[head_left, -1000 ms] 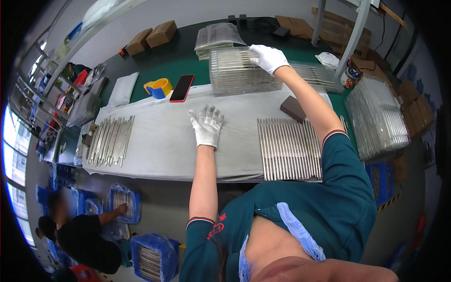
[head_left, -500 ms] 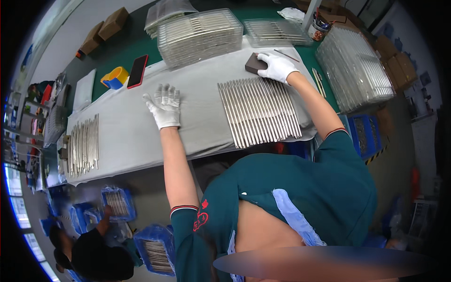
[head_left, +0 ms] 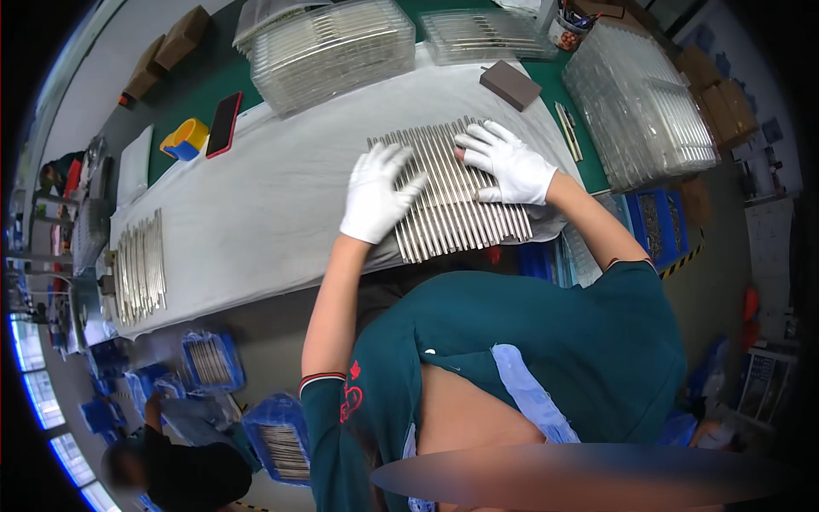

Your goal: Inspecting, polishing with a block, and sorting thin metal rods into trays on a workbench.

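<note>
A row of slim shiny metal rods lies side by side on the white cloth in front of me. My left hand, in a white glove, rests at the row's left edge with its fingers spread over the rods. Across the right part of the row lies my right hand, also gloved, fingers apart and flat. Neither hand grips anything. Beyond my right hand sits a dark brown block on the cloth.
More rods lie at the cloth's left end. Clear trays of rods stand at the back, with another wrapped stack at right. A phone and a yellow-blue tape dispenser lie back left. A co-worker is lower left.
My right hand has let go of the brown block and come back onto the rods. My left hand has moved right, from the bare cloth to the row's left edge.
</note>
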Demonstrator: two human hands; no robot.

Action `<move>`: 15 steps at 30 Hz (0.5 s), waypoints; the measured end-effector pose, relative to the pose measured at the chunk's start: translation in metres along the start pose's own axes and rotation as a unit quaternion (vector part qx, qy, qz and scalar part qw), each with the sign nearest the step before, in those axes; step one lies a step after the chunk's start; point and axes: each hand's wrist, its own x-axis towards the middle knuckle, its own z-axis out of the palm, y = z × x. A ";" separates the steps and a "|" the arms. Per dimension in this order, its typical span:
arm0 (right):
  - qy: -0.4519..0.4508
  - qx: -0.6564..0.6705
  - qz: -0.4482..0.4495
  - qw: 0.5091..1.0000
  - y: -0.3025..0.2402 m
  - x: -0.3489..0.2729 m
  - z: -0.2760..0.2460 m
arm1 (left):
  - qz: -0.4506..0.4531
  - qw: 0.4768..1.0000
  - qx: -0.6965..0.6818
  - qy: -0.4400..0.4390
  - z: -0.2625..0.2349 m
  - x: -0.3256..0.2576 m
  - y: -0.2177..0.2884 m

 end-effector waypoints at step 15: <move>0.086 0.082 -0.134 0.984 -0.067 0.086 0.027 | -0.086 0.973 0.191 -0.092 -0.039 -0.060 -0.015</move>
